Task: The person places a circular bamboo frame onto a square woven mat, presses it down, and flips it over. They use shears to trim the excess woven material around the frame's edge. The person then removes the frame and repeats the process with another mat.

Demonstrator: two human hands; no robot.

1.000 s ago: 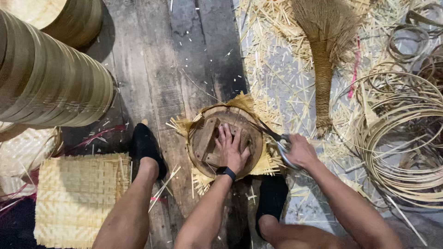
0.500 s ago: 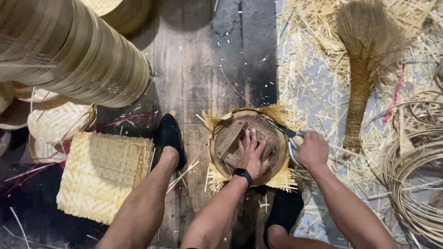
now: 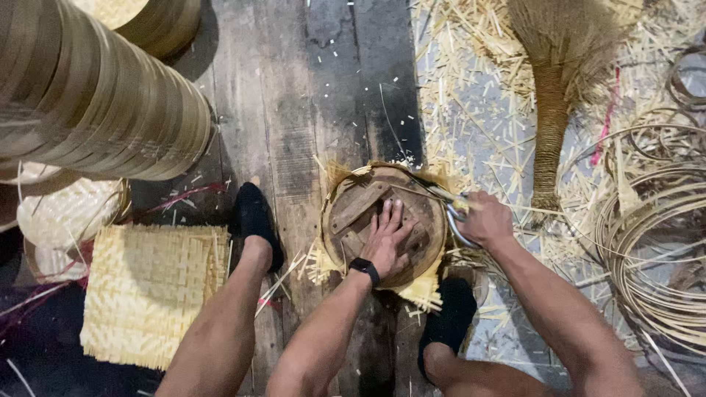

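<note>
The left hand (image 3: 387, 239) lies flat, fingers spread, pressing on a round wooden disc (image 3: 382, 220) that sits on the plank floor (image 3: 294, 110) between the person's feet. Under the disc lies a woven bamboo mat (image 3: 423, 288), its frayed edge sticking out all around. The right hand (image 3: 484, 219) is closed around the handles of metal shears (image 3: 448, 207), whose blades meet the disc's right rim. A square woven mat (image 3: 151, 290) lies to the left, and coiled bamboo strips (image 3: 647, 242) to the right
</note>
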